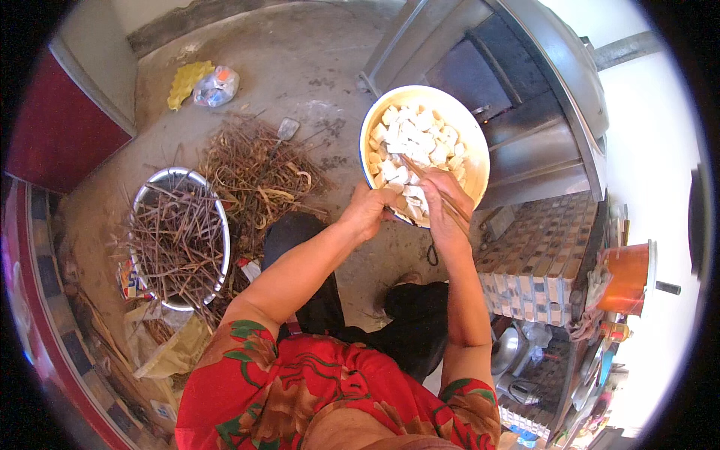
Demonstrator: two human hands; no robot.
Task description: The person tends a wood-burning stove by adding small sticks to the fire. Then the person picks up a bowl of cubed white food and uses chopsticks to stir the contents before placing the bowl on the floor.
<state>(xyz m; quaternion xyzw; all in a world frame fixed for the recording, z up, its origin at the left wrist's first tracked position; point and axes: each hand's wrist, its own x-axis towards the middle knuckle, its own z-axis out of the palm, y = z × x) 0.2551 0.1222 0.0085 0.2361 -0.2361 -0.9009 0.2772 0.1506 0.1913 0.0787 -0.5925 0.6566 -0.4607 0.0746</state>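
Above the concrete floor (300, 67), her left hand (367, 210) grips the near rim of a white bowl (472, 142) of pale chunks (412, 139). Her right hand (442, 199) is closed around chopsticks (431, 187) whose tips sit among the chunks.

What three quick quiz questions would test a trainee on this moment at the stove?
1. True or false: the left hand grips the rim of the bowl of white cubes.
2. What does the right hand hold? A) a ladle B) chopsticks C) a knife
3. What fills the metal basin on the floor at the person's left?

Key:
1. True; the hand is at the bowl's lower rim.
2. B; the chopsticks reach into the white cubes.
3. Dry twigs, with more of them heaped on the floor beside it.
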